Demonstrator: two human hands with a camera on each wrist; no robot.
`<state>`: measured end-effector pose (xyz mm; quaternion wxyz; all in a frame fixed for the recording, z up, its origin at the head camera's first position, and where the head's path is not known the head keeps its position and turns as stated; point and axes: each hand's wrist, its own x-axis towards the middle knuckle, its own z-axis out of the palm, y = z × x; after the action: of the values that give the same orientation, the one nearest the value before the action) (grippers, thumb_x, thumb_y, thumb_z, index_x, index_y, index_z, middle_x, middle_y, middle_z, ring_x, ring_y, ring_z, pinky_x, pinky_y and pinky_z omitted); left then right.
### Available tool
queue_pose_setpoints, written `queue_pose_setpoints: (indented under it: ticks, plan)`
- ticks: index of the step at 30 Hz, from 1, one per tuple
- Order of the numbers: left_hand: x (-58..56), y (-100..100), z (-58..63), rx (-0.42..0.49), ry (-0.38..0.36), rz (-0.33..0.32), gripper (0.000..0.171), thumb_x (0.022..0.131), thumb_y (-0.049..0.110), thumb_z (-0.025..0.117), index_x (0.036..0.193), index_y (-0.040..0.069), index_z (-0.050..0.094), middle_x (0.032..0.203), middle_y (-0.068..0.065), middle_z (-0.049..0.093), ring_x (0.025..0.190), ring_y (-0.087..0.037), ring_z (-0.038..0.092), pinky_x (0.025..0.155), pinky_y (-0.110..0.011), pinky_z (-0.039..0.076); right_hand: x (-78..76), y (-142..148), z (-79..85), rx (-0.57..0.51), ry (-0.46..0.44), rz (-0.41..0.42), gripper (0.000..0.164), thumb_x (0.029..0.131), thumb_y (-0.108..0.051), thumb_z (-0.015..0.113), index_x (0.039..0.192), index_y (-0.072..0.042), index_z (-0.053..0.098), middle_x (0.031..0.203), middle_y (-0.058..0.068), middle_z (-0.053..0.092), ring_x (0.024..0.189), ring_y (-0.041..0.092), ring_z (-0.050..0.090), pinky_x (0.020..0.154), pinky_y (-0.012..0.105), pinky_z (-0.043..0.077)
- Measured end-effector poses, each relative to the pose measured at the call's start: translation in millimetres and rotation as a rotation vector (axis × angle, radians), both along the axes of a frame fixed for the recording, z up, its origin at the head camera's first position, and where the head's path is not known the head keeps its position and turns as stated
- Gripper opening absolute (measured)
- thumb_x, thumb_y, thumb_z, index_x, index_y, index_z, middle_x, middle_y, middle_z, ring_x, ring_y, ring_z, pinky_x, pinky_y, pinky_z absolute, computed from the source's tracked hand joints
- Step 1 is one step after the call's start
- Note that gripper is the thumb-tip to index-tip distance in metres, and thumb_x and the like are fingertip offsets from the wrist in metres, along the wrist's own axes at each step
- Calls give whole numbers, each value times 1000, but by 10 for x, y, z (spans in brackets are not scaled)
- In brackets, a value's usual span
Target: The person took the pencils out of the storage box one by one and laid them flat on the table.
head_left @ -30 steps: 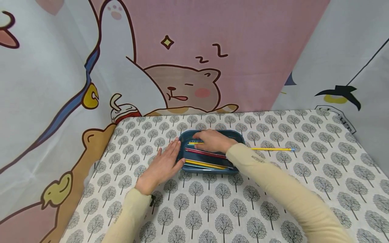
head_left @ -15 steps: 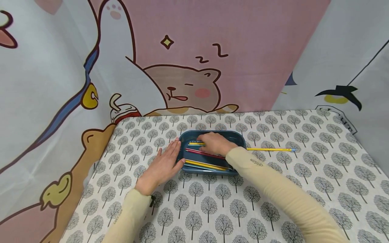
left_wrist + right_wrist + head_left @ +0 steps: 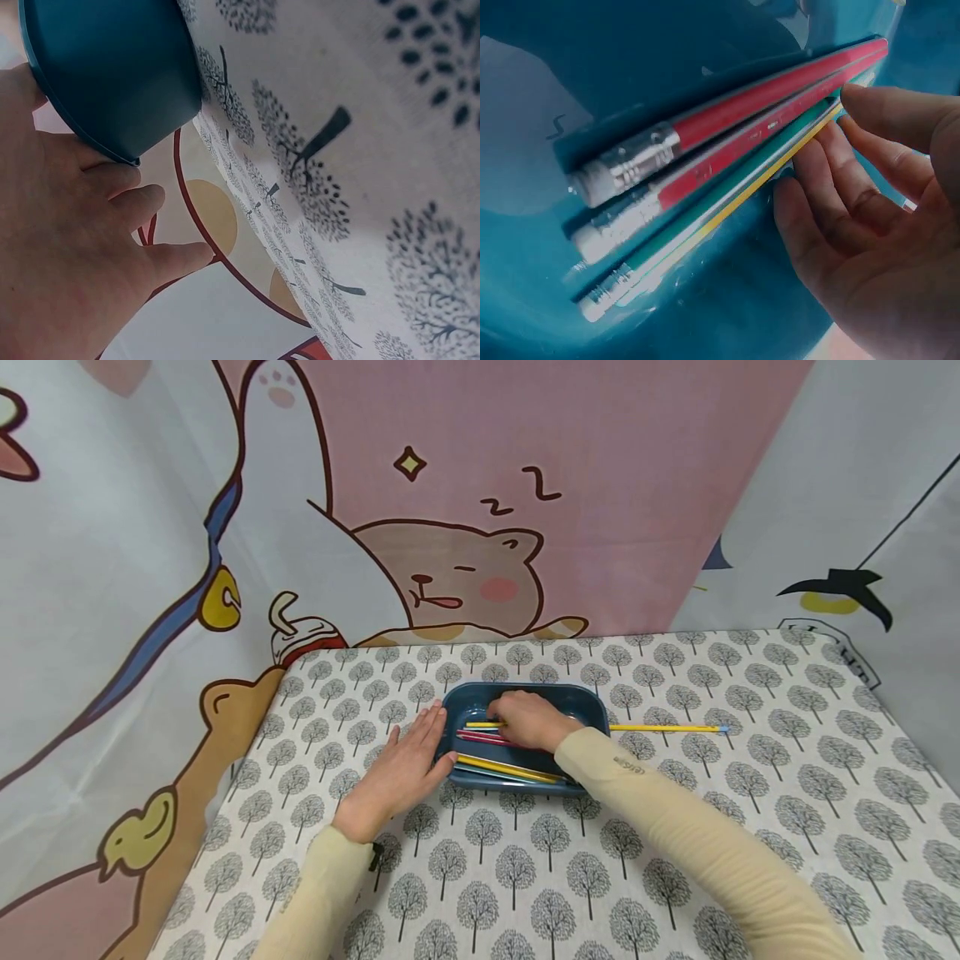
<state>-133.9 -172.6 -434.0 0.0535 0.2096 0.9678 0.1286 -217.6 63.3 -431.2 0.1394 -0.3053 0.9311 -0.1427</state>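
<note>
My left hand (image 3: 399,774) lies with fairly straight fingers against the left end of a dark blue tray (image 3: 112,71). Inside that tray, my right hand (image 3: 531,718) pinches a yellow pencil (image 3: 731,208) and a green pencil (image 3: 676,234) between thumb and fingertips. Two red pencils (image 3: 739,105) lie right alongside them, their white erasers at the near end in the right wrist view. Toward the tray's front side, a yellow pencil with light green ones (image 3: 510,768) rests at a slant. The right hand hides part of the pencils in the head view.
Another yellow pencil (image 3: 667,727) with a blue end lies outside, extending right from the tray's right side. A tree-print cloth (image 3: 517,860) covers the table. Cartoon-printed curtains (image 3: 637,485) hang around its back and sides.
The right hand has shifted slightly toward the front of the tray, bringing the yellow pencil close beside the red ones. The left hand has stayed at the tray's left end.
</note>
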Motion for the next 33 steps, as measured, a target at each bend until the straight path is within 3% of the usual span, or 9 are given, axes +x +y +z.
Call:
queue_pose_setpoints:
  ticks: [4, 8, 19, 33]
  plan:
    - [-4, -1, -8, 2, 1, 4, 74, 110, 49, 40, 166, 7, 15, 173, -5, 10, 158, -28, 17, 123, -63, 20, 8, 7, -13, -35, 39, 27, 19, 98, -1, 64, 109, -7, 78, 103, 6, 73, 92, 22, 65, 81, 37, 56]
    - [-4, -4, -3, -11, -9, 3, 75, 110, 53, 36, 166, 9, 13, 173, -3, 7, 158, -26, 14, 124, -61, 19, 16, 7, -16, -50, 51, 44, 16, 96, 0, 67, 84, -9, 70, 77, 1, 55, 72, 20, 45, 64, 33, 38]
    - [-4, -8, 9, 2, -4, -3, 74, 110, 51, 38, 166, 8, 14, 173, -5, 9, 158, -27, 16, 123, -62, 20, 45, 5, -32, -35, 78, 27, 8, 94, -1, 70, 90, -7, 73, 89, 4, 64, 79, 20, 51, 69, 35, 47]
    - [4, -2, 19, -11, -16, -6, 75, 110, 54, 34, 166, 8, 13, 173, -5, 8, 158, -25, 14, 124, -62, 19, 66, 17, -13, -54, 61, 26, 13, 96, 0, 67, 90, -9, 74, 94, 3, 62, 83, 20, 51, 69, 33, 45]
